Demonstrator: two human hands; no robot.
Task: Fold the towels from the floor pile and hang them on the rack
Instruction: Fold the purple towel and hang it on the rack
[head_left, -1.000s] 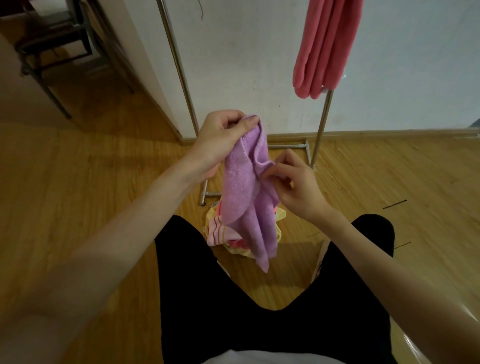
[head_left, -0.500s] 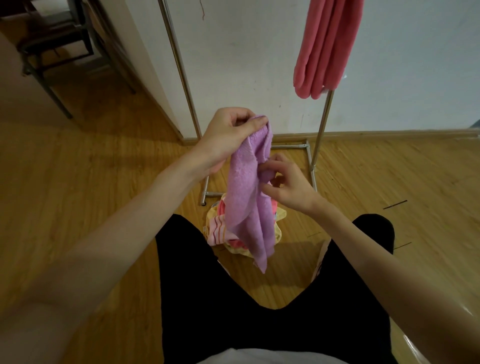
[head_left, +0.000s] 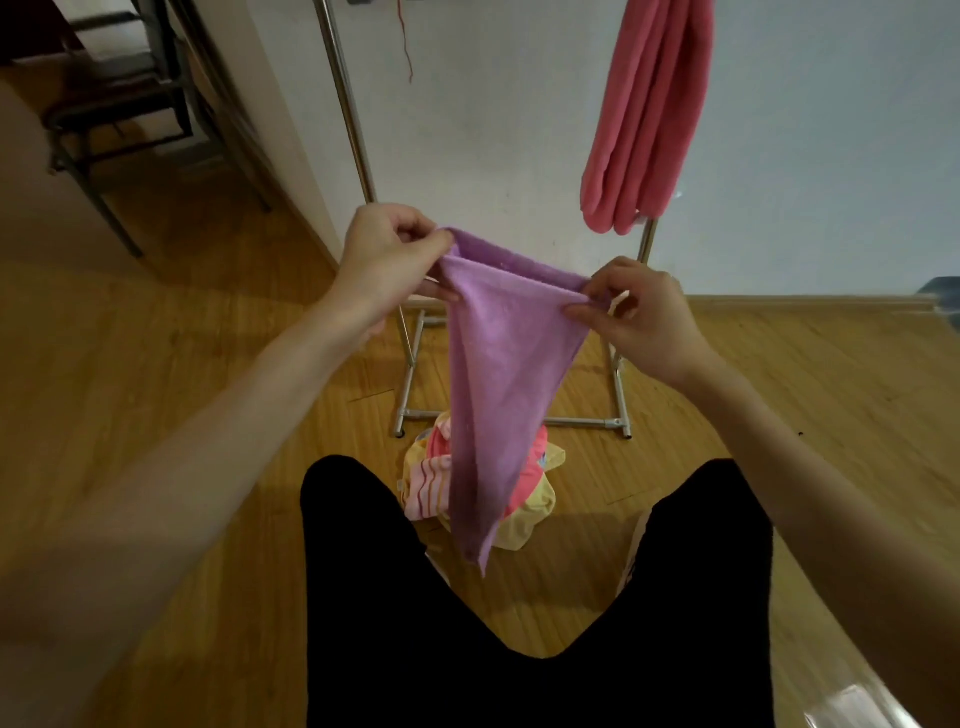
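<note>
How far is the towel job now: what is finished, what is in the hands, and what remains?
Done: one pink towel already hangs folded on the rack. In hand: the left hand and right hand pinch the top edge of the purple towel, stretched between them, its lower end hanging to a point, not yet folded. Left: a pile of towels lies on the floor below it.

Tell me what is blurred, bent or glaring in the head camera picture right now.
Head view: the wide lens bows the rack poles and the baseboard; the forearms near the bottom edge are soft, while the purple towel pinched by the left hand and right hand is fairly sharp; a bright glare patch sits on the floor at bottom right; the towel pile lies in dimmer light.
</note>
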